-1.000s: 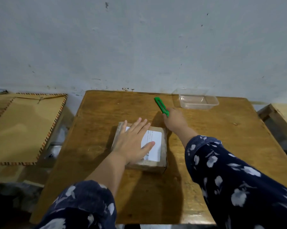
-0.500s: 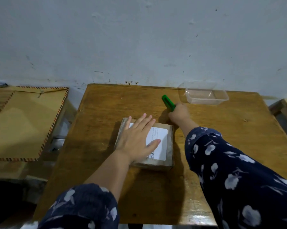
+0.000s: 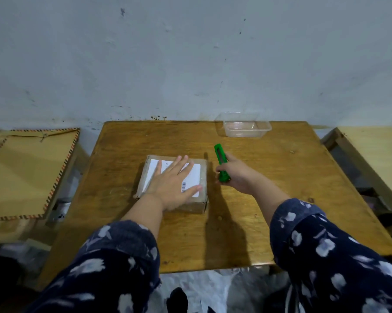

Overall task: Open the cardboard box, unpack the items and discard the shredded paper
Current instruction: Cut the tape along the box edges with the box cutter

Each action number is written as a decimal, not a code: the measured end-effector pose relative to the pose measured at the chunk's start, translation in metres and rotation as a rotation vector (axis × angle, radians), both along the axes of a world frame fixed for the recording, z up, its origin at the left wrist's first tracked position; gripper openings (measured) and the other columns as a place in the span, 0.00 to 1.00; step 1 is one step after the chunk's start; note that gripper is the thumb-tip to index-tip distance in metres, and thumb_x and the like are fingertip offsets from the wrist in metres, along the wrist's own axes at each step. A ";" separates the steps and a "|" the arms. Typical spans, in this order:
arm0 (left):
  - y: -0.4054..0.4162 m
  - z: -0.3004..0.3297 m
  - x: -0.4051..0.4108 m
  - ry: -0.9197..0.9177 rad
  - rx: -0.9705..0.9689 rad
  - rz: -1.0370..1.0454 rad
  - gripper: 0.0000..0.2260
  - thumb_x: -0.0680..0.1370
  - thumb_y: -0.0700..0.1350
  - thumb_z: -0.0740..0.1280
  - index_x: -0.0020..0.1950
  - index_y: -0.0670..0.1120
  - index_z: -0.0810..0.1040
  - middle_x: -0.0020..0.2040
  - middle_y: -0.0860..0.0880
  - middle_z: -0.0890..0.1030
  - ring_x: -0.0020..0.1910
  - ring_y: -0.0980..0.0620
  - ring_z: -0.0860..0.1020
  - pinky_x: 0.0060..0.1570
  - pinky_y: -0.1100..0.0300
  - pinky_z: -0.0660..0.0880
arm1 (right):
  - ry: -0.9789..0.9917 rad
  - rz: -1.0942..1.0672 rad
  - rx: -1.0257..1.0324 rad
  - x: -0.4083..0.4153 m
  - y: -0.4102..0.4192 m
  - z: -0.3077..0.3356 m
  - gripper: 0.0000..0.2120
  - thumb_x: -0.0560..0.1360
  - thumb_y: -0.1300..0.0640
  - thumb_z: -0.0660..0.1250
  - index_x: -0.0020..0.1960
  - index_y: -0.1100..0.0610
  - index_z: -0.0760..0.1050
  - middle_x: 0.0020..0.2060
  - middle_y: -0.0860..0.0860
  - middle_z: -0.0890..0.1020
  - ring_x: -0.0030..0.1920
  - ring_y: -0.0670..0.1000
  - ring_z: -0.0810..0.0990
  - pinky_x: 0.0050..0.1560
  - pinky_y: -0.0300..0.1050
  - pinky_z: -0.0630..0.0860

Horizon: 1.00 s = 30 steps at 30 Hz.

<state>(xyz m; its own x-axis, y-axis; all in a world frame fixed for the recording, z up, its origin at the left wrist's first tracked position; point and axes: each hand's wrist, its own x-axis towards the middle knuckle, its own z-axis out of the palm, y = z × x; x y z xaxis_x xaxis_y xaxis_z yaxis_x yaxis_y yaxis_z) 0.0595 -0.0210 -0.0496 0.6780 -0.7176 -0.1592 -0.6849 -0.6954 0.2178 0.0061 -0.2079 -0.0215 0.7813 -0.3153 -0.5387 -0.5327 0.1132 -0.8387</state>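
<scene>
A small closed cardboard box [image 3: 202,175] with a white shipping label lies flat in the middle of the wooden table [image 3: 281,177]. My left hand [image 3: 172,184] rests flat on the label, fingers spread, pressing on the box top. Just right of the box, my right hand [image 3: 238,175] is closed around a green utility knife [image 3: 221,161]. The knife's front end points away from me, and its rear end sticks out below my fist. No blade is visible.
A clear plastic container [image 3: 243,127] stands at the table's back edge, against the wall. A brown board with a striped border [image 3: 25,170] lies to the left of the table. Another wooden piece [image 3: 376,154] stands to the right. Crumpled plastic [image 3: 213,288] lies on the floor below.
My right hand has lifted the green knife from the table behind the box and brought it nearer, beside the box's right edge. My left hand has stayed flat on the box.
</scene>
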 end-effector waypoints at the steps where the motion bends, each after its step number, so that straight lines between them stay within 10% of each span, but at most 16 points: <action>1: 0.000 -0.001 -0.007 0.008 -0.001 -0.007 0.37 0.75 0.70 0.47 0.79 0.53 0.44 0.78 0.55 0.40 0.76 0.57 0.38 0.74 0.41 0.38 | -0.021 -0.007 0.071 -0.008 -0.001 0.001 0.34 0.78 0.69 0.57 0.77 0.48 0.50 0.53 0.56 0.72 0.42 0.52 0.75 0.48 0.49 0.77; 8: 0.008 -0.007 -0.021 -0.071 0.052 -0.063 0.50 0.62 0.79 0.39 0.78 0.53 0.40 0.78 0.57 0.38 0.76 0.58 0.36 0.74 0.41 0.38 | -0.096 -0.011 0.214 -0.052 -0.001 0.001 0.35 0.79 0.69 0.57 0.78 0.47 0.47 0.52 0.57 0.72 0.38 0.50 0.72 0.40 0.45 0.75; 30: -0.018 -0.016 0.006 -0.155 0.060 0.090 0.42 0.71 0.73 0.43 0.78 0.51 0.41 0.79 0.52 0.40 0.77 0.53 0.37 0.74 0.40 0.40 | -0.154 -0.136 -0.577 -0.036 0.020 -0.014 0.18 0.78 0.52 0.64 0.68 0.47 0.71 0.32 0.47 0.80 0.24 0.44 0.73 0.26 0.40 0.71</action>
<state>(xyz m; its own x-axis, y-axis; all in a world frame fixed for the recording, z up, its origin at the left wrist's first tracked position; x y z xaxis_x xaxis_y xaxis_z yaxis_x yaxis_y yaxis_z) 0.0656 -0.0394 -0.0653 0.7589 -0.6452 -0.0882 -0.6413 -0.7640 0.0708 -0.0303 -0.1883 -0.0352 0.7687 -0.6252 -0.1353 -0.4129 -0.3234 -0.8514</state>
